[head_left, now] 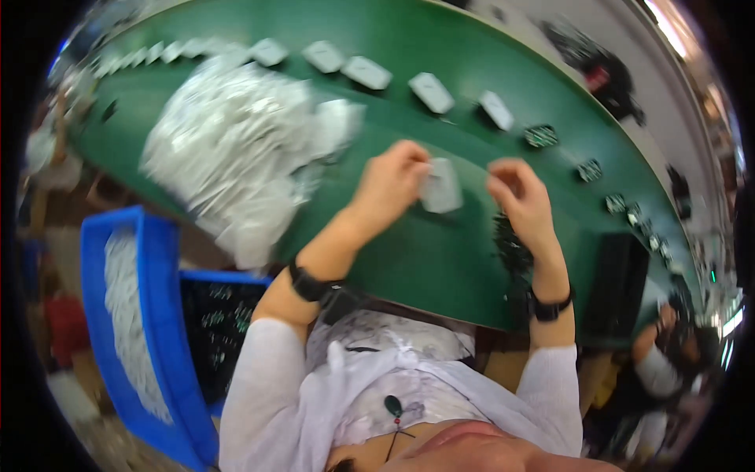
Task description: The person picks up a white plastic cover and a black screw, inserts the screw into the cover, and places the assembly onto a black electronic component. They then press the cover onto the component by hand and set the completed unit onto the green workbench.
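A pale, flat case (pixel 443 189) with cut corners is on the green table between my hands. My left hand (pixel 391 185) is closed, thumb and fingers pinched at the case's upper left edge. To the right of the case and apart from it, my right hand (pixel 525 200) has its fingers curled in toward the thumb; whatever they may hold is too small and blurred to name. Just below my right hand is a heap of small dark parts (pixel 513 250), partly hidden by my wrist.
A big pile of clear plastic bags (pixel 228 134) covers the table's left. Along the far edge runs a line of white cases (pixel 431 93), then green circuit boards (pixel 541 136). A black box (pixel 617 285) stands at right, blue bins (pixel 140 315) at lower left. Another person (pixel 668 354) sits at far right.
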A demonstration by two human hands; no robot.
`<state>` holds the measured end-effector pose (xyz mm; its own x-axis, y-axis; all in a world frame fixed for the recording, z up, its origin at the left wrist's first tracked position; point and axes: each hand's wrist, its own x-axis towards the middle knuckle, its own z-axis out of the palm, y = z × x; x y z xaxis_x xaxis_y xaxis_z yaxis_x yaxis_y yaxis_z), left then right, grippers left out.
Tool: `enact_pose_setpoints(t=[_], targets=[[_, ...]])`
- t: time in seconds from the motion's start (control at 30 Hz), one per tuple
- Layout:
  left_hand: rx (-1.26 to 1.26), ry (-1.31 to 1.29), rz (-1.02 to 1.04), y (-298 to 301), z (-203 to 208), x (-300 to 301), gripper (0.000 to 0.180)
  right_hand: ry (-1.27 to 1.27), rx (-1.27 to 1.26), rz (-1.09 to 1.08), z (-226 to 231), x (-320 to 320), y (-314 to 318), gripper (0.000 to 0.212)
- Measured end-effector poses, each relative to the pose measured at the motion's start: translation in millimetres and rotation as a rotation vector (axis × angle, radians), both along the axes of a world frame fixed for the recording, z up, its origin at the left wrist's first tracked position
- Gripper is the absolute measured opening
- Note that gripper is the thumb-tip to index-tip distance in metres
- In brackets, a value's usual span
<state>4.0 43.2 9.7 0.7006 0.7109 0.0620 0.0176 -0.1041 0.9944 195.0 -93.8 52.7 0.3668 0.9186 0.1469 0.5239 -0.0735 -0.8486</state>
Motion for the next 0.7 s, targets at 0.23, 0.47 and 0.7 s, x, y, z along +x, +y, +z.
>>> enact_pose_setpoints(t=[0.23,0.47,0.7], targets=[[0.600,0.249,0.159,4.8,-27.0,15.7,0.003,-1.232,-0.247,-0.663,-1.4,122.2,51.8,0.045],[0.719,0.342,0.114,0.1,-28.2,13.4,0.007,-0.281,-0.842,-0.605,1.2,166.3,64.6,0.053],[0.864,0.506,0.179,-29.1,-14.6,6.7,0.036,0.279,-0.165,-0.364,-7.1,107.5,24.6,0.048]])
